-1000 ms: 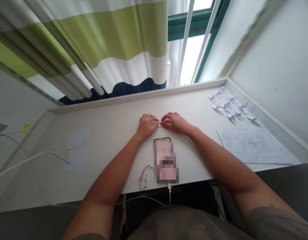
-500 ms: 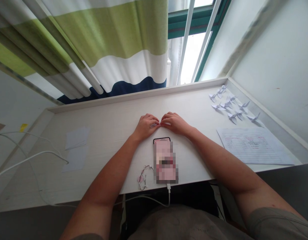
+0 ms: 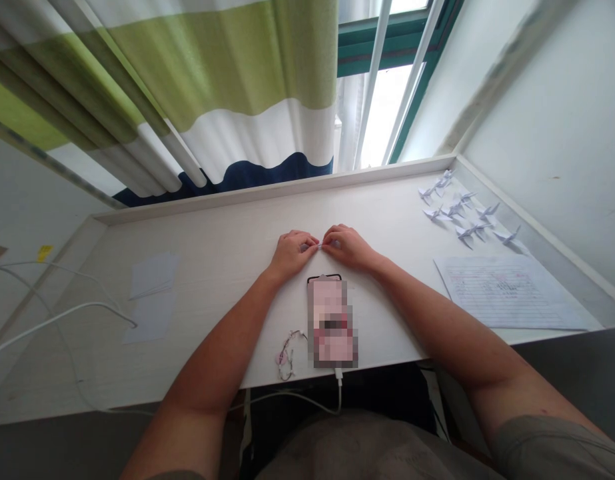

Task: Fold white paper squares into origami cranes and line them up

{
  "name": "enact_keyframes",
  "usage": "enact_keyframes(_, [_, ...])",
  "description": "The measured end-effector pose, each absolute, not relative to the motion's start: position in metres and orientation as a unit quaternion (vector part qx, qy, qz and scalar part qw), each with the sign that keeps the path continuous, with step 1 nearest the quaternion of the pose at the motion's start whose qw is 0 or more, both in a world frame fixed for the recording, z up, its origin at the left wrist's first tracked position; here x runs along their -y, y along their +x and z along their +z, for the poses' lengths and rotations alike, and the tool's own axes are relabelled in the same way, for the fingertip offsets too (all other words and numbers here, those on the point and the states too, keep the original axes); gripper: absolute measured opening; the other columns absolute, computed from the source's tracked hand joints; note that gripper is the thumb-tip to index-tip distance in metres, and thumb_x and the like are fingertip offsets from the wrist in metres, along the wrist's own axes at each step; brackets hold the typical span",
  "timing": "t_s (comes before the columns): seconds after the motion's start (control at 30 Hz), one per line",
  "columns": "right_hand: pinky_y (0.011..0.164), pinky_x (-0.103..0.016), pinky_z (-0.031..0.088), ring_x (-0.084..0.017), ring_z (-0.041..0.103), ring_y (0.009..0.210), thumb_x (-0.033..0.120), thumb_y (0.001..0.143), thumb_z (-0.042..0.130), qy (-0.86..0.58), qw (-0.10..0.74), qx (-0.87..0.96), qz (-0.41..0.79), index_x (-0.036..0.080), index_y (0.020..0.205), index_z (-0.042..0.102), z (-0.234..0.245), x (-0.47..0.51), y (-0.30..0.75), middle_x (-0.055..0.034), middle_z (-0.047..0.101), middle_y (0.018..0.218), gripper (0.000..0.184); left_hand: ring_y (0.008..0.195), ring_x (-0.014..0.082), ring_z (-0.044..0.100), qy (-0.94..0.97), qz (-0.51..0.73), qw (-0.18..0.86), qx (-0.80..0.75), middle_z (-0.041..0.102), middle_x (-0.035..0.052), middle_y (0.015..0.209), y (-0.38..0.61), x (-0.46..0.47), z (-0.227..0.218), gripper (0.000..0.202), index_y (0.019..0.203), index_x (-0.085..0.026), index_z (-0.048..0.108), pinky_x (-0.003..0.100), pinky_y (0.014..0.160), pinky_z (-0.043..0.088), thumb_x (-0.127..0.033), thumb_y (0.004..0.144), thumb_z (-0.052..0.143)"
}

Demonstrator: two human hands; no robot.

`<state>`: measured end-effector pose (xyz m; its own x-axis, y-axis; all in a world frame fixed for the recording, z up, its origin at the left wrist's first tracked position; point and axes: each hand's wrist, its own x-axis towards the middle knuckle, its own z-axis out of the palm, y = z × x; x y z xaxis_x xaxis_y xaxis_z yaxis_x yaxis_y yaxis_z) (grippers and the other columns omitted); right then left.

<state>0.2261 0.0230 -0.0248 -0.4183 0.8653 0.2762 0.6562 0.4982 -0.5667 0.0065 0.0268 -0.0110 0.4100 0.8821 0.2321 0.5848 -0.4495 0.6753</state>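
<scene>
My left hand and my right hand meet fingertip to fingertip over the middle of the white desk. Between them is a small piece of folded white paper, pinched by both hands and mostly covered by the fingers; its exact shape is hidden. Just below the hands lies a phone, its screen blurred out, with a white cable plugged into its lower end. A beaded strap curls beside the phone on the left.
Several folded paper cranes stand at the back right, above a lined, written-on sheet. Slips of white paper lie on the left near a white cable. A raised rim runs along the back, below a striped curtain.
The fingers have shifted slightly around the paper, and a little white now shows between the fingertips. Both hands stay in nearly the same place.
</scene>
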Motion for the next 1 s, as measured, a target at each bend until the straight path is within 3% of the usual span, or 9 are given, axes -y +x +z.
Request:
enact_keyframes(0.2, [0.098, -0.049, 0.056, -0.028, 0.07, 0.1, 0.024, 0.093, 0.071, -0.489, 0.304, 0.787, 0.224, 0.024, 0.083, 0.08, -0.025, -0.024, 0.222, -0.0093, 0.08, 0.103, 0.014, 0.116, 0.0274, 0.073, 0.786, 0.311, 0.265, -0.463, 0.085, 0.0041, 0.105, 0.009, -0.026, -0.01, 0.017, 0.076, -0.026, 0.074, 0.05, 0.111, 0.053, -0.018, 0.091, 0.073])
enact_keyframes(0.57, [0.09, -0.045, 0.062, -0.027, 0.076, 0.095, 0.019, 0.084, 0.075, -0.529, 0.333, 0.724, 0.292, 0.022, 0.086, 0.082, -0.021, -0.028, 0.217, -0.0093, 0.082, 0.1, 0.007, 0.111, 0.0273, 0.075, 0.77, 0.336, 0.27, -0.471, 0.085, 0.0028, 0.098, 0.011, -0.028, -0.015, 0.018, 0.073, -0.027, 0.078, 0.048, 0.108, 0.056, -0.019, 0.089, 0.076])
enact_keyframes(0.73, [0.085, -0.041, 0.063, -0.025, 0.076, 0.089, 0.016, 0.083, 0.075, -0.53, 0.34, 0.712, 0.311, 0.021, 0.091, 0.084, -0.019, -0.028, 0.216, -0.0076, 0.082, 0.095, 0.013, 0.107, 0.0264, 0.077, 0.76, 0.337, 0.266, -0.488, 0.085, 0.0032, 0.103, 0.009, -0.03, -0.017, 0.011, 0.096, -0.029, 0.085, 0.045, 0.108, 0.058, -0.023, 0.088, 0.08])
enact_keyframes(1.0, [0.102, -0.05, 0.057, -0.027, 0.073, 0.104, 0.02, 0.096, 0.07, -0.45, 0.315, 0.805, 0.225, 0.027, 0.093, 0.084, -0.023, -0.022, 0.232, -0.0075, 0.082, 0.108, 0.015, 0.113, 0.027, 0.074, 0.825, 0.281, 0.22, -0.438, 0.085, 0.0044, 0.114, 0.002, -0.031, -0.015, 0.018, 0.097, -0.031, 0.088, 0.049, 0.109, 0.055, -0.02, 0.095, 0.073])
